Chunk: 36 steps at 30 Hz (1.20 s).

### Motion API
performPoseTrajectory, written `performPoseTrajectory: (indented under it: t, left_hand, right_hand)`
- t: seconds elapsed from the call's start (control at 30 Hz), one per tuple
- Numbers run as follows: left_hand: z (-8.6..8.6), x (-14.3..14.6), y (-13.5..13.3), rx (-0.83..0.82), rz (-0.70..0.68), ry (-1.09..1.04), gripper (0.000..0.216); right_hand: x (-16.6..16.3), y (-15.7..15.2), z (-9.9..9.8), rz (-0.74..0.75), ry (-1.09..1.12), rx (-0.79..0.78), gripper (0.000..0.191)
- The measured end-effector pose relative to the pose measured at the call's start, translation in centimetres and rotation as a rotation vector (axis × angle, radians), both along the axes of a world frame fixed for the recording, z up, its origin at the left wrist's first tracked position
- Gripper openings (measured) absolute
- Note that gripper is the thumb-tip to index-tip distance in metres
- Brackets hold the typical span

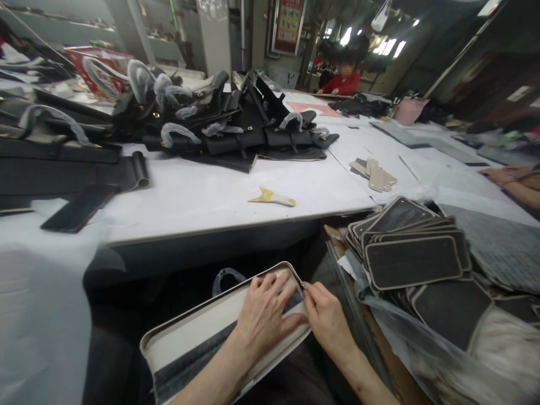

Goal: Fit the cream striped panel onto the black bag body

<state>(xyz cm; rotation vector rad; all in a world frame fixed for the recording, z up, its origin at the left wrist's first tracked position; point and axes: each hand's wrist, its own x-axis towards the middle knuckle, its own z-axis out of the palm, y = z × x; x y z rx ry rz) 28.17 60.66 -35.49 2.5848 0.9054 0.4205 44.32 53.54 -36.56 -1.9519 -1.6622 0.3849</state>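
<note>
A box-shaped bag body point(198, 318) with a pale inside, a dark strip along it and a thin dark rim lies tilted in front of me. My left hand point(265, 306) rests inside it near the far right corner, palm down with the fingers spread. At that corner my right hand point(327, 315) is closed, pinching the bag's rim between thumb and fingers. A plastic-wrapped handle point(226, 277) shows behind the bag's far edge. The bag's underside and near edge are partly hidden by my left forearm.
Beyond the bag is a white table point(202, 197) with a yellow-and-white tool point(272, 197), a dark phone-like slab point(80, 208) and black bags point(236, 140). Stacked dark panels point(413, 261) stand at right. A person in red point(348, 84) sits far off; another person's hand point(506, 174) is at right.
</note>
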Motion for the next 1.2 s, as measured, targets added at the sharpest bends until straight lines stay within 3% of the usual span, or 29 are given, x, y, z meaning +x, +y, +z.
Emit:
performPoseTrajectory:
  t: [0.17,0.47,0.67,1.07,1.2]
  left_hand:
    - [-0.2,-0.1,0.0,-0.005,0.008,-0.015,0.051]
    - [0.3,0.0,0.2,0.016,-0.001,-0.015,0.046]
    - [0.4,0.2,0.2,-0.011,0.013,-0.025,0.044]
    - [0.3,-0.1,0.2,-0.038,0.009,-0.062,0.041]
    - [0.5,-0.2,0.3,-0.056,-0.001,-0.068,0.035]
  right_hand:
    - [-0.5,-0.1,0.4,0.01,-0.076,-0.01,0.031]
    - [-0.6,-0.7,0.4,0.009,0.17,0.056,0.031]
    - [-0.4,-0.7,0.5,0.087,0.074,0.072,0.036]
    - [-0.7,-0.6,1.3,0.201,-0.241,-0.098,0.036]
    - [0.1,0.4,2.0,0.227,-0.069,-0.131,0.031]
